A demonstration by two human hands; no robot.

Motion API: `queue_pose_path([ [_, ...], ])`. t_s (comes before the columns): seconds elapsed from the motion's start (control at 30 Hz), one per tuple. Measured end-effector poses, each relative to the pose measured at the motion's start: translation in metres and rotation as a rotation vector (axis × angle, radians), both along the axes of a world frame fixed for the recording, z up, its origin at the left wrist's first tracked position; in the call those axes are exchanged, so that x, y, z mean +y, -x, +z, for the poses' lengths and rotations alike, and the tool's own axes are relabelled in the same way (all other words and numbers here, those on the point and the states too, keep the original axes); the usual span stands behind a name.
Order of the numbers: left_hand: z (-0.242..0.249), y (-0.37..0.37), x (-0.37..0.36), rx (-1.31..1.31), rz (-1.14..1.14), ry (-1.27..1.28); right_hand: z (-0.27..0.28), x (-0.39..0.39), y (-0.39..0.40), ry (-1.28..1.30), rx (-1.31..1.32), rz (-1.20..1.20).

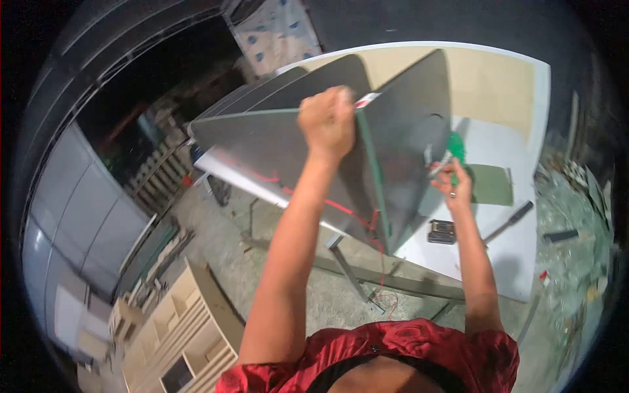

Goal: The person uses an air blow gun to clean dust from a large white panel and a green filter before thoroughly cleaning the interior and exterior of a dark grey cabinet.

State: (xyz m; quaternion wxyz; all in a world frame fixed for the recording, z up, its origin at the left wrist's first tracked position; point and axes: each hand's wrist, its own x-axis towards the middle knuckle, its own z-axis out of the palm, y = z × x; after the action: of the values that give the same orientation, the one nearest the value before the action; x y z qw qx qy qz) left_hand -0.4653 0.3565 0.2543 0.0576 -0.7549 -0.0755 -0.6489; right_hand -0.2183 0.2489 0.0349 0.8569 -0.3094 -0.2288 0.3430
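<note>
The dark grey panels (400,131) stand on the white table (511,262), several upright sheets, the nearest two meeting at an angle along an edge that faces the person. The left hand (327,124) is closed in a fist over the top of the panels, near that edge, and its forearm crosses in front of their left face. A small red and white label (368,100) sits on the top edge of the panels, just beside the fist. The right hand (455,187) is just to the right of the panels, fingers bent inward around a green thing (457,147) and a thin pale piece; blur makes it impossible to tell which of these it pinches. A red wire (334,205) runs low across the left face of the panels and hangs below them toward the floor.

To the right of the panels, on the table, lie a green sheet (493,185), a small black case (441,232) and a dark-handled tool (517,215), the right forearm passing between case and tool. The panels hide part of the table and the lower left of the beige board (495,92) behind them. Farther right of the panels, crumpled clear plastic (573,209) is heaped beyond the table. Left of the panels and below them, a pale wooden shelf unit (190,327) is on the floor; a picket fence (154,173) stands farther back on that side.
</note>
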Motion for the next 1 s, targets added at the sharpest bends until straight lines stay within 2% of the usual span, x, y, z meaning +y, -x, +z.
queue_pose_path([
  [0.4, 0.005, 0.0, -0.004, -0.015, -0.044, -0.002, -0.049, -0.01, 0.003, 0.109, 0.129, 0.014],
  [0.8, 0.004, 0.001, -0.003, 0.003, -0.036, 0.003, -0.046, -0.009, 0.006, 0.115, 0.117, 0.002],
  [0.83, 0.003, 0.002, -0.002, 0.002, 0.019, -0.003, -0.048, -0.009, 0.005, 0.122, 0.122, 0.008],
  [1.0, 0.003, 0.001, -0.005, 0.045, 0.053, 0.093, -0.059, -0.003, 0.003, 0.165, 0.186, -0.107],
])
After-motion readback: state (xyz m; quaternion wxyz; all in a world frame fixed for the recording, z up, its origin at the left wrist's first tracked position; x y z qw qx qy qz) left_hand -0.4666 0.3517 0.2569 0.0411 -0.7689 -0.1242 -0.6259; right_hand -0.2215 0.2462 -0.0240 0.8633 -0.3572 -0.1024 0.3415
